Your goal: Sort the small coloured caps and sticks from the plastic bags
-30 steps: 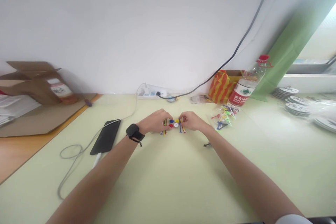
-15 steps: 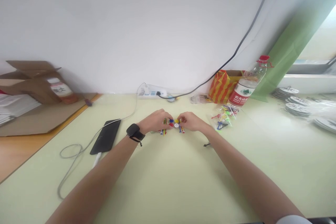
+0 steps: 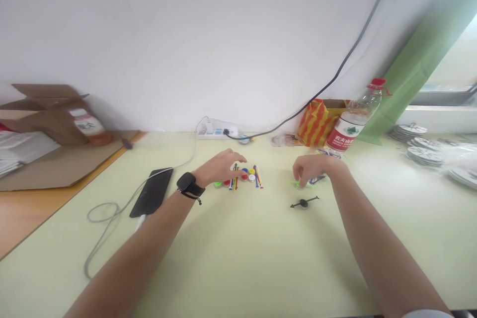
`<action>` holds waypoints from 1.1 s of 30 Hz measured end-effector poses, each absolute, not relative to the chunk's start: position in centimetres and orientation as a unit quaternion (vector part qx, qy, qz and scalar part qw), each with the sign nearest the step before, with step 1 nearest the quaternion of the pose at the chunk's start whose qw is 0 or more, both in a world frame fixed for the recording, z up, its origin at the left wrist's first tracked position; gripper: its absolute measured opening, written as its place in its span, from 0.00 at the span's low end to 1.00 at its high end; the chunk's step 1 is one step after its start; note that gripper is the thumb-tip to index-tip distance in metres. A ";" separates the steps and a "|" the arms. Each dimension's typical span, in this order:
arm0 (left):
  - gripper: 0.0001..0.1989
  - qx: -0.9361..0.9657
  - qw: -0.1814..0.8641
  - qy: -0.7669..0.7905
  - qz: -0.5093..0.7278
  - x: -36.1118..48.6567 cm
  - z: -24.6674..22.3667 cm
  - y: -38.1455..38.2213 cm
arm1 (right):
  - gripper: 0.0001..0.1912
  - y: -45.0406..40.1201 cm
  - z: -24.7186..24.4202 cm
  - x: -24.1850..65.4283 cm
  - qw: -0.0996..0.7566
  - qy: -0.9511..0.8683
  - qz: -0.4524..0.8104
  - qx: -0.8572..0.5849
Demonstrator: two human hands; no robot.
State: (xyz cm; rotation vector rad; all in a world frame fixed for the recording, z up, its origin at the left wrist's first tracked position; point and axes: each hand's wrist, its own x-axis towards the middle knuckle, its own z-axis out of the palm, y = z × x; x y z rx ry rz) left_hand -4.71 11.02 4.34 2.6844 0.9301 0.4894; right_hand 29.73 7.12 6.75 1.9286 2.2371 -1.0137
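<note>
My left hand (image 3: 222,168) hovers over the small coloured pieces, thumb and forefinger apart. Beneath its fingers lies a row of thin coloured sticks (image 3: 234,179), partly covered. Small round discs, among them a yellow disc (image 3: 252,171) and a white disc (image 3: 252,178), sit between that row and a second group of blue, white and red sticks (image 3: 258,177). My right hand (image 3: 311,168) reaches down at the clear bag of coloured pieces (image 3: 318,180), its fingers curled together beside something bright green; their exact grip is hidden. Nearer me lies a black arrow-shaped piece with a round hub (image 3: 303,203).
A phone (image 3: 152,193) with a white cable lies at left, beside a cardboard box (image 3: 55,159) and a drink bottle (image 3: 89,126). Along the wall are a power strip (image 3: 216,131), a striped bag (image 3: 315,121) and a large water bottle (image 3: 350,121). Stacked discs (image 3: 425,155) stand at right.
My right hand has left the coloured discs and moved right to the clear bag. My left hand's fingers have spread. The black arrow piece, formerly mostly behind my right arm, is now fully visible.
</note>
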 end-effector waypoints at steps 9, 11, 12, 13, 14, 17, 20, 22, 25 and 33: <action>0.16 0.907 0.135 0.331 0.224 -4.6 6.3 10.3 | 0.05 7.5 6.3 27.9 -0.039 0.720 -0.344 0.601; 0.15 0.895 0.159 0.321 0.265 -3.9 6.9 9.8 | 0.04 7.2 6.6 26.5 -0.129 0.725 -0.391 0.551; 0.15 0.891 0.172 0.311 0.282 -3.6 7.2 9.5 | 0.04 7.0 6.7 25.6 -0.169 0.725 -0.416 0.523; 0.15 0.887 0.185 0.300 0.298 -3.2 7.3 9.1 | 0.04 6.8 6.8 24.6 -0.206 0.722 -0.435 0.497; 0.15 0.884 0.199 0.289 0.309 -2.8 7.4 8.8 | 0.05 6.7 6.8 23.5 -0.238 0.717 -0.450 0.476; 0.15 0.876 0.230 0.263 0.332 -2.1 7.5 8.1 | 0.04 6.3 6.6 20.9 -0.316 0.683 -0.494 0.435; 0.11 0.872 0.235 0.253 0.347 -1.8 7.4 7.9 | 0.04 6.3 6.4 19.6 -0.361 0.652 -0.530 0.405; 0.09 0.870 0.240 0.251 0.349 -1.8 7.5 7.9 | 0.05 6.3 6.3 19.3 -0.378 0.640 -0.536 0.399; 0.09 0.870 0.258 0.244 0.342 -1.8 7.6 7.9 | 0.04 6.2 6.3 19.2 -0.390 0.643 -0.525 0.399; 0.03 0.864 0.302 0.267 0.303 -1.6 6.7 7.5 | 0.07 6.0 6.2 19.2 -0.347 0.681 -0.455 0.456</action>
